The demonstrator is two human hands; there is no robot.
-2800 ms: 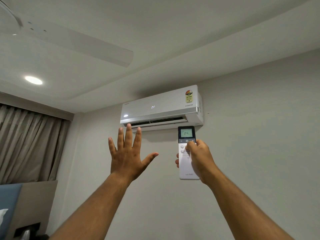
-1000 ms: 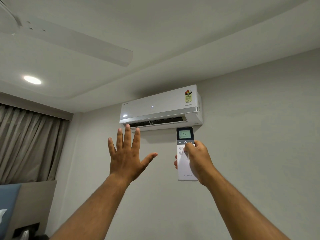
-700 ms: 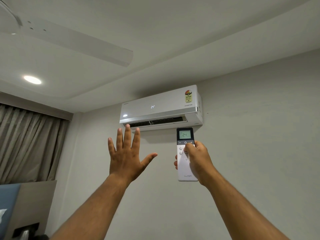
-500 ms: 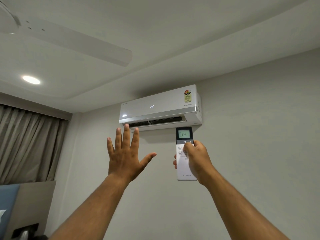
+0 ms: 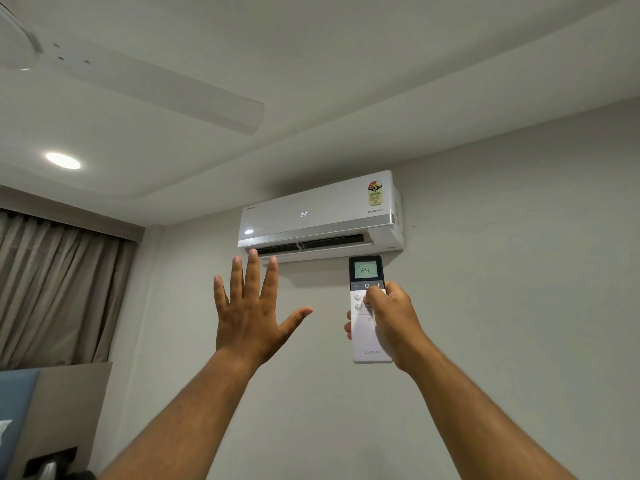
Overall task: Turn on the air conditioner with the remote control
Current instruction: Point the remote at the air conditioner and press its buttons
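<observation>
I am holding the remote control (image 5: 366, 308) up in my right hand (image 5: 393, 320), fingers wrapped around its lower half from the right and behind, thumb lying across the button face just under the power key. Its long axis is running close to vertical, screen end up, and that top end is pointing at the right part of the air conditioner (image 5: 320, 216), sitting just beneath the unit's underside as I see it. The screen is facing me and showing 24; the LLOYD lettering is at the bottom end, below my palm. The air conditioner is mounted high on the wall (image 5: 502, 271), long axis horizontal, its front panel showing 24 and its louvre slot standing open along the bottom edge. My left hand (image 5: 251, 313) is empty and raised beside the remote control, well apart from it, palm toward the wall, fingers spread and pointing up, the fingertips overlapping the unit's lower left edge in my view. A ceiling fan blade (image 5: 166, 88) is crossing the upper left, with curtains (image 5: 59, 289) below.
</observation>
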